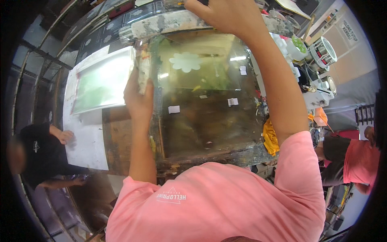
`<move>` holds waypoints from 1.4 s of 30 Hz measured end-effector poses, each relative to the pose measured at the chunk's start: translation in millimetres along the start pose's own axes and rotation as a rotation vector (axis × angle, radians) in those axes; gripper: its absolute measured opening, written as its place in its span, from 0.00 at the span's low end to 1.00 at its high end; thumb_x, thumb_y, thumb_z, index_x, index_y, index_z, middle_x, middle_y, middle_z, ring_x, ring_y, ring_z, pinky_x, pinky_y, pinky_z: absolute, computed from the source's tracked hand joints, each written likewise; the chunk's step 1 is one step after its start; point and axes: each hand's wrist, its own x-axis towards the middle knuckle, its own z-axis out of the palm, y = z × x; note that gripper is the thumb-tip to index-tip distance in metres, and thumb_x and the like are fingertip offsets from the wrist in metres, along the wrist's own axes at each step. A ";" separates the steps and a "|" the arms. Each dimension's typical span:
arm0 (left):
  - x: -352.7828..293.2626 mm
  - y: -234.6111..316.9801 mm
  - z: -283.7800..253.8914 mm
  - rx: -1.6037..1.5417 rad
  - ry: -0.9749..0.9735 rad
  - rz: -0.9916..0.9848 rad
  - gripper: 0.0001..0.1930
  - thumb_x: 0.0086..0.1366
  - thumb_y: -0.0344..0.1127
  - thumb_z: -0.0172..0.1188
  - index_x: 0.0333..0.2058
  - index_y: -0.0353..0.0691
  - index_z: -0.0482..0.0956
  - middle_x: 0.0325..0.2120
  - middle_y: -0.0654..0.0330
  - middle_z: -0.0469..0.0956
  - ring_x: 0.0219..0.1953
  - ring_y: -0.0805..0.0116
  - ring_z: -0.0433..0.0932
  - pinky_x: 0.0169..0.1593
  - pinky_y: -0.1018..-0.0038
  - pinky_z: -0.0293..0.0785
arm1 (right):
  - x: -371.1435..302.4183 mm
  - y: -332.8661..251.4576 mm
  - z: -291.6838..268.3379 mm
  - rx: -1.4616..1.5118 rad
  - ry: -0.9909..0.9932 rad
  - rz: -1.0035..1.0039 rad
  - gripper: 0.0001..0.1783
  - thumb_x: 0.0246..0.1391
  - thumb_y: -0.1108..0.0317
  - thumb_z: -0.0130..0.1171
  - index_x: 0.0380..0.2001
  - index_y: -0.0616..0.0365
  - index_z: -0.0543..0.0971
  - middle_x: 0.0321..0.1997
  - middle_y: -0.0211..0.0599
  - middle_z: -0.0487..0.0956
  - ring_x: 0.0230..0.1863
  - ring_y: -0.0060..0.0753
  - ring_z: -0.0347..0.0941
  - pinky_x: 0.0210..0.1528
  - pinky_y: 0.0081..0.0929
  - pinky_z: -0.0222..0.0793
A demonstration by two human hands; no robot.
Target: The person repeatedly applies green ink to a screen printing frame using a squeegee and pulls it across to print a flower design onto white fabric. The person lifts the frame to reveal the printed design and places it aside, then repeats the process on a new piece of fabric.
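My left hand (139, 99) is closed round the near end of a whitish, paint-stained bar (144, 72), thumb on its right side and fingers on its left. Directly left of those fingers lies a shiny, clear-covered sheet with a pale green panel (100, 88). Over the far edge of the table, my right hand (219, 16) is partly cut off by the picture's top; its thumb lies against something dark that I cannot make out. Between my arms, a yellowish see-through panel (225, 52) bears a pale flower shape (185, 62). A long stained bar (169, 25) runs along its far side.
Small white paper pieces (174, 109) dot the brown tabletop (193, 133). A yellow cloth (270, 137) hangs at the right edge, near tubs and a white bucket (323, 52). One person (40, 149) is at the left, another (360, 161) at the right.
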 end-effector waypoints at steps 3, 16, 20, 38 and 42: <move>-1.8 -45.0 -45.8 0.105 0.127 -0.023 0.29 0.63 0.29 0.68 0.64 0.30 0.76 0.60 0.43 0.79 0.63 0.52 0.78 0.65 0.62 0.72 | -3.5 -4.3 8.3 0.056 0.064 -0.031 0.25 0.58 0.48 0.55 0.25 0.62 0.83 0.28 0.53 0.83 0.34 0.57 0.81 0.46 0.51 0.69; -4.8 -215.8 -220.7 0.585 0.354 -0.105 0.31 0.63 0.35 0.67 0.65 0.34 0.75 0.63 0.35 0.73 0.68 0.40 0.69 0.70 0.57 0.64 | -12.3 -9.2 6.3 -0.023 0.007 0.005 0.23 0.60 0.47 0.58 0.36 0.60 0.83 0.35 0.50 0.83 0.38 0.56 0.79 0.49 0.47 0.68; -2.7 -179.2 -189.6 0.929 0.477 -0.324 0.33 0.66 0.41 0.67 0.69 0.41 0.72 0.69 0.32 0.64 0.75 0.35 0.57 0.75 0.45 0.51 | -16.2 3.5 8.3 -0.092 -0.039 0.006 0.29 0.63 0.44 0.57 0.49 0.61 0.85 0.47 0.52 0.85 0.46 0.59 0.79 0.53 0.43 0.69; 13.1 -154.2 -96.4 0.685 -0.282 -0.130 0.27 0.82 0.50 0.36 0.67 0.44 0.74 0.68 0.52 0.72 0.74 0.51 0.64 0.76 0.32 0.26 | -21.7 -4.6 11.2 -0.048 0.024 -0.041 0.25 0.62 0.46 0.58 0.39 0.60 0.83 0.37 0.50 0.83 0.41 0.56 0.79 0.48 0.47 0.68; 35.6 -94.6 -103.8 0.537 -0.218 0.105 0.26 0.82 0.48 0.39 0.55 0.39 0.85 0.54 0.51 0.84 0.65 0.50 0.75 0.77 0.39 0.36 | -10.2 -13.5 0.2 -0.005 -0.008 0.014 0.24 0.57 0.49 0.57 0.23 0.62 0.79 0.27 0.52 0.81 0.36 0.56 0.80 0.43 0.51 0.68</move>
